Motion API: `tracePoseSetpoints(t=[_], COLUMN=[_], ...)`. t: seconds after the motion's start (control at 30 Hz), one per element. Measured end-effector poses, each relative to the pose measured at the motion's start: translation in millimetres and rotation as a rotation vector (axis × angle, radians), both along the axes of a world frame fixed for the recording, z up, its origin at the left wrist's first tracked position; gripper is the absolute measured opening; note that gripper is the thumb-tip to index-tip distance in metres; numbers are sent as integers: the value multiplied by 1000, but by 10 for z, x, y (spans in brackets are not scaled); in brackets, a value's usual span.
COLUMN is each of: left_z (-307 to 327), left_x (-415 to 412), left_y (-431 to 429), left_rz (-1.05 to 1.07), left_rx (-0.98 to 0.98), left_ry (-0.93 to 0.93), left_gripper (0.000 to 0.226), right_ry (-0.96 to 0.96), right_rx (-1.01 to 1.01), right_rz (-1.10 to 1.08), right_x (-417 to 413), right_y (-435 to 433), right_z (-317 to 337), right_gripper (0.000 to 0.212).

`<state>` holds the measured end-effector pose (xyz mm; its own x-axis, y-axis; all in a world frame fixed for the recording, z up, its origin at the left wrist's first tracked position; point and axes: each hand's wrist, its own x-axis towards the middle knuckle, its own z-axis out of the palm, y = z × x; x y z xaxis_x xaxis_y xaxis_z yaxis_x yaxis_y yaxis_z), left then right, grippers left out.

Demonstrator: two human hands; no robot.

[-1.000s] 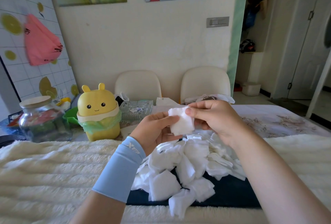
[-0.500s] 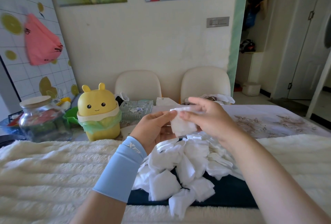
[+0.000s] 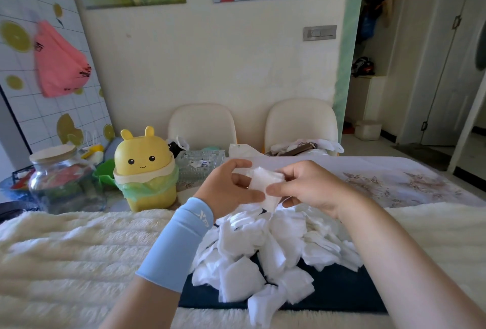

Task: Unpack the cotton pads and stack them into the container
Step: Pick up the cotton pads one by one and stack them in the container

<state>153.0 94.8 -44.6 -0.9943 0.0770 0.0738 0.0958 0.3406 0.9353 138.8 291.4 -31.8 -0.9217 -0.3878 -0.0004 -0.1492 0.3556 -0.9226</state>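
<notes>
1. Cream fleece blanket [image 3: 65, 249] covers the near part of the table [image 3: 394, 170], and a dark blue cloth [image 3: 342, 292] lies on top of it. Two pale chairs [image 3: 202, 126] stand at the far side against the wall.
2. Both hands are raised over the cloth. The left grip [image 3: 226, 186], its wrist in a light blue sleeve [image 3: 176, 244], and the right grip [image 3: 307, 186] pinch one white cotton pad [image 3: 265, 184] between thumb and fingers, each at an opposite edge.
3. Directly below the two grips sits a loose pile of pads [image 3: 263, 249], heaped on the blue cloth. They are crumpled and overlapping, not stacked.
4. Just beyond the left grip stands a clear ribbed dish [image 3: 200, 165]. Further out on that side are a yellow bunny-eared bin [image 3: 144, 170] and a glass jar [image 3: 57, 178] with a wooden lid. I cannot tell whether the dish is the container meant, and its inside is hard to read.
5. Unpacking looks largely done, since the pads lie bare in the heap. Stacking seems barely begun: no neat stack shows anywhere, so nearly the whole pile is left to flatten and place, one pad at a time.
</notes>
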Motion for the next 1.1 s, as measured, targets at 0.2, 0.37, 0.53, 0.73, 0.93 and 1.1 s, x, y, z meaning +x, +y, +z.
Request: tracePoseSetpoints(t=[0.2,0.37,0.53,0.73,0.93,1.1], left_z=[327,295,-65,-295,-384,-387], left_x=[-527,-1047,-1383,-1557,-1538,-1480], left_y=[-16,45,169,120,66,25], left_rz=[68,66,-95,-146,-153,-138], left_rx=[-343,-683,-936,-1022,-1037,-941], left_ry=[80,30,-13,-32,27,6], left_gripper=[45,23,43,55,55,57], right_ry=[117,84,7,23,-172,-288], right_rx=[108,459,828,992,720,515], right_rz=[-223,-222,-237,-284,-167,-234], right_x=[-581,-1092,-1360,-1489,-1588,-1559], right_y=[23,-70,-170,-259,-470,-345], right_z=[357,248,-15,-263,-397,-268], right_gripper=[14,8,28,23,31,25])
